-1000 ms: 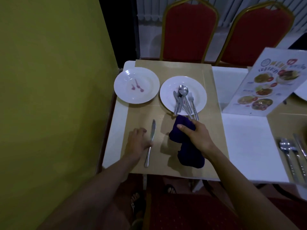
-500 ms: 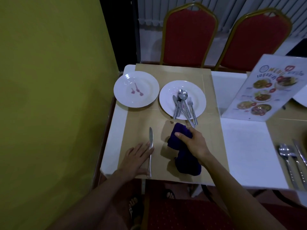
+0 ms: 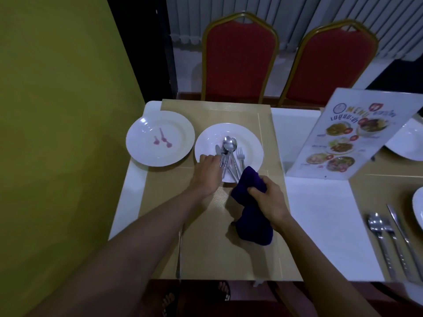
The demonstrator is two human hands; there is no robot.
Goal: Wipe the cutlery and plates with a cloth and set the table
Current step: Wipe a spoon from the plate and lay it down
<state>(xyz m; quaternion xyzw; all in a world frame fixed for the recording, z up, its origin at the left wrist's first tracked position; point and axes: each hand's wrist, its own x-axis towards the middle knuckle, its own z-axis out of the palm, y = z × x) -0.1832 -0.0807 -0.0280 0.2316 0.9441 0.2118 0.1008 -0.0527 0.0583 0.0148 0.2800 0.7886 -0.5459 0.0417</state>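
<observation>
A white plate (image 3: pixel 250 143) in the middle of the tan placemat (image 3: pixel 206 236) carries a pile of cutlery (image 3: pixel 230 154): spoons, a fork and a knife. My left hand (image 3: pixel 209 170) rests on the plate's near-left rim with its fingers at the cutlery handles; whether it grips one I cannot tell. My right hand (image 3: pixel 269 197) holds a dark purple cloth (image 3: pixel 251 211) just in front of the plate. A second white plate (image 3: pixel 160 138) with pink stains sits to the left. One knife (image 3: pixel 179 255) lies on the mat, mostly hidden under my left forearm.
A standing menu card (image 3: pixel 348 138) is on the right. Another place setting with a spoon, a fork and a knife (image 3: pixel 389 241) lies at the far right, beside plate rims. Two red chairs (image 3: pixel 240 58) stand behind the table. A yellow wall (image 3: pixel 57 110) borders the left.
My left hand left the knife on the mat and moved forward to the cutlery on the middle plate. My right hand with the cloth stayed close to the plate's near edge.
</observation>
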